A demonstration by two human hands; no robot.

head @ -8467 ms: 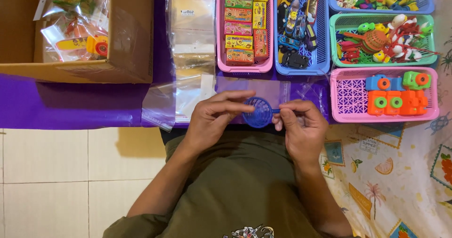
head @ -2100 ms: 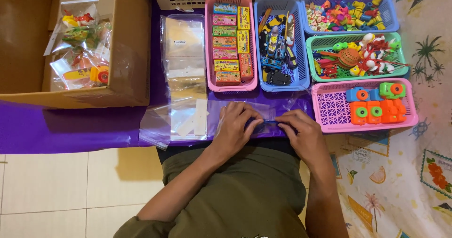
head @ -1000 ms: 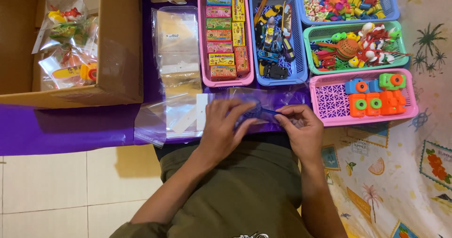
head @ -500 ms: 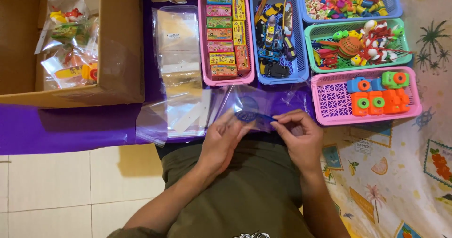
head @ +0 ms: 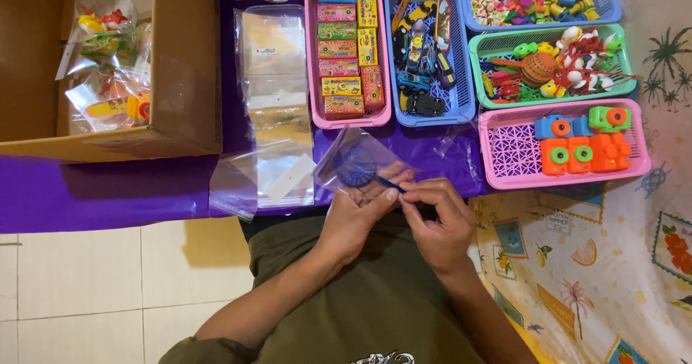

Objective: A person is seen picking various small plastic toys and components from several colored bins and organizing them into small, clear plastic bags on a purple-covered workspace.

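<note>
My left hand and my right hand meet just below the purple table edge. Together they pinch a clear plastic bag that stands up between them. Inside the bag sits a round blue toy. My left fingers grip the bag's lower edge near its middle. My right thumb and forefinger pinch the same edge at its right end.
A stack of empty clear bags lies left of my hands. A cardboard box with filled bags stands at the far left. Pink, blue, green and pink baskets of small toys line the purple cloth.
The bag with the blue toy has been lifted off the cloth and tipped upright. Both hands have drawn back toward my body, fingers now at the bag's lower edge.
</note>
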